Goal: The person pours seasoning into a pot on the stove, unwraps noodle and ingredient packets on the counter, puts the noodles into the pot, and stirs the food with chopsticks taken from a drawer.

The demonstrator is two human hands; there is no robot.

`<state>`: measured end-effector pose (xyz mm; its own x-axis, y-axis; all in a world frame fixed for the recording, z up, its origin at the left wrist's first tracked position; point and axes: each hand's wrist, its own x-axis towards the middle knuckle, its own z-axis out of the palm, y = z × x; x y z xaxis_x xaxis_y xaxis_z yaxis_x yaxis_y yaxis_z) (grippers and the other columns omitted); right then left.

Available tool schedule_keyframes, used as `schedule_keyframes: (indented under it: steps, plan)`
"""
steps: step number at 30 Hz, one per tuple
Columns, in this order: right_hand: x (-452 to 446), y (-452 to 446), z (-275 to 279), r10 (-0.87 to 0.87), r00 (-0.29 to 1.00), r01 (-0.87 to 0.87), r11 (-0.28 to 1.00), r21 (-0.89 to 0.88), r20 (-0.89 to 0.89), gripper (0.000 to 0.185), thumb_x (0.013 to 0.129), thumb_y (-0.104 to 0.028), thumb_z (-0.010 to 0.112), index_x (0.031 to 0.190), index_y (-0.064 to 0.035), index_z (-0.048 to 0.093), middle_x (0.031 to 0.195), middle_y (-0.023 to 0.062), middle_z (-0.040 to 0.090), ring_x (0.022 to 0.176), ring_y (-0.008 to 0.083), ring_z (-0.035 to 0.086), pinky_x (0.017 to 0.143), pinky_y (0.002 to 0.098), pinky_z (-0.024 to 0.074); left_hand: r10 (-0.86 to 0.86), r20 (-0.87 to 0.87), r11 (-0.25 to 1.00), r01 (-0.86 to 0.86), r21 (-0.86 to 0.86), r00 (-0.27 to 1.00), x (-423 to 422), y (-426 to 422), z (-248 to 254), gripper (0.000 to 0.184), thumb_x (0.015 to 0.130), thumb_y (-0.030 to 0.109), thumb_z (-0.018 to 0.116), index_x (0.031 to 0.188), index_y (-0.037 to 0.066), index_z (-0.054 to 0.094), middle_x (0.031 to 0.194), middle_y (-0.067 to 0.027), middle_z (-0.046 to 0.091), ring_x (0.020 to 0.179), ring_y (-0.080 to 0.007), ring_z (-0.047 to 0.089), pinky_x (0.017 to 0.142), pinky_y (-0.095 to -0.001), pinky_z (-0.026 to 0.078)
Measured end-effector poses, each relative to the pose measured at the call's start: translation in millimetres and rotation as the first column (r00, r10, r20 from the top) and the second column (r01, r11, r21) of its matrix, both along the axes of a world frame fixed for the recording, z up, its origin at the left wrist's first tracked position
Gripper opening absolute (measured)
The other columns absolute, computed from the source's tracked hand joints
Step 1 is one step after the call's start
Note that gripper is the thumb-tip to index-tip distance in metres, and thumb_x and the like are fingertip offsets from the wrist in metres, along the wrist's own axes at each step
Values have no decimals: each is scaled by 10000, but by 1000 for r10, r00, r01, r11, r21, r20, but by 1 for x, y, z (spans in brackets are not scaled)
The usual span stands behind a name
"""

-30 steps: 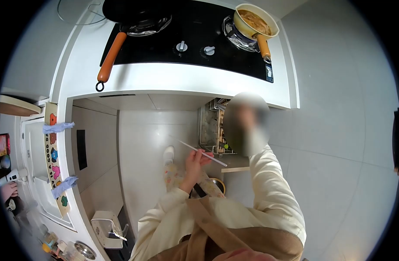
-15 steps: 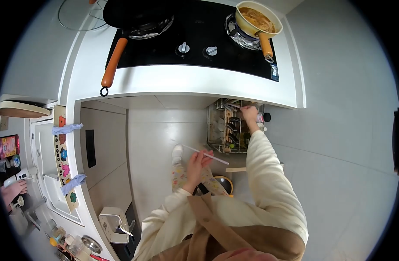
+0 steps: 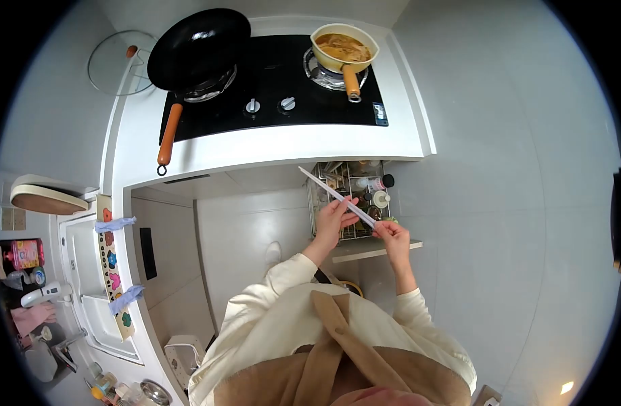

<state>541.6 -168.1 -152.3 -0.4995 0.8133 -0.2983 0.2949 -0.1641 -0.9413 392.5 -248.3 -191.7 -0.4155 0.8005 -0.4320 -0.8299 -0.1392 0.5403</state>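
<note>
A pair of long, pale chopsticks (image 3: 322, 183) slants across the front of my body, thin tips pointing up and left. My left hand (image 3: 331, 227) is closed around their middle, with some fingers partly extended. At the thick lower end, my right hand (image 3: 394, 238) pinches them between thumb and fingers. Just beyond both hands lies the pulled-out wire rack (image 3: 315, 216), holding several bottles and jars, among them a black-capped bottle (image 3: 378, 183). The chopsticks pass over the rack's left part.
On the black cooktop (image 3: 270, 74) stand a black wok (image 3: 199, 51) on the left and a cream saucepan (image 3: 351, 64) with brownish food in liquid on the right; both handles point toward me. A glass lid (image 3: 121, 64) leans at the left. The sink (image 3: 87, 264) is at far left.
My right hand has come out of the rack and now grips the chopsticks' end. My left hand has moved up and right, bringing the chopsticks over the rack. The view has shifted.
</note>
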Motion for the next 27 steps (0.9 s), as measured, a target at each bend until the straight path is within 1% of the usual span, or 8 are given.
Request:
schedule_keyframes:
  steps: [3,6,8,10,13,16,20,27]
  plan:
    - [14,2,5,91,996,-90,995,33,-24,226,866,-210,602,840,12,639,738,43,638,635,88,591,584,209,470,-103,-128,995,104,-3,986,-1,6,8,269,930,204,471,1079,-17,513,1044,-145,615,827,-169,640,729,-269,538]
    - [68,10,-15,-15,985,97,873,-477,173,501,846,-509,527,856,-16,617,745,91,639,668,202,628,645,311,514,-123,-222,992,122,-16,967,-5,7,28,266,928,195,473,1083,-18,513,1026,-152,622,796,-174,646,705,-260,542]
    - [129,9,-113,125,916,146,780,-609,380,553,817,-551,536,852,-3,601,778,107,636,730,231,637,709,347,516,-113,-255,993,114,-8,960,-7,7,36,262,928,188,474,1079,-21,515,1034,-156,620,802,-181,648,697,-259,544]
    - [146,-23,-125,56,989,51,747,-663,138,411,852,-420,554,810,-12,580,782,95,612,730,211,614,731,329,495,-114,-274,993,116,-7,955,-7,4,43,258,925,180,480,1075,-26,519,1044,-161,617,820,-189,651,686,-256,546]
    - [120,-14,-222,-145,979,15,756,-654,-145,218,846,-241,556,777,-34,566,754,59,577,728,172,574,695,290,467,-113,-271,993,117,-3,956,-7,0,54,256,922,175,484,1080,-23,520,1049,-167,614,823,-191,652,682,-258,548]
    - [88,-14,-171,-161,987,115,728,-676,-5,83,807,-104,528,750,-51,557,739,33,549,698,140,532,642,270,434,-44,-208,996,59,65,977,-10,-7,55,216,925,164,477,1060,-3,500,1063,-188,603,836,-208,651,701,-273,553]
    - [77,13,-188,-16,941,-197,784,-589,-337,51,786,-61,555,833,-42,548,771,27,553,728,120,530,670,252,423,10,-68,987,1,158,998,-5,-4,51,174,928,150,462,1045,25,490,1121,-201,572,875,-220,647,742,-296,558]
    - [15,58,-117,311,946,-323,899,-296,-88,686,767,-171,708,1282,56,314,1075,107,579,996,160,557,886,285,428,-2,-118,968,32,249,993,-5,23,71,204,934,199,459,1064,46,495,1205,-190,529,1111,-247,529,948,-336,418]
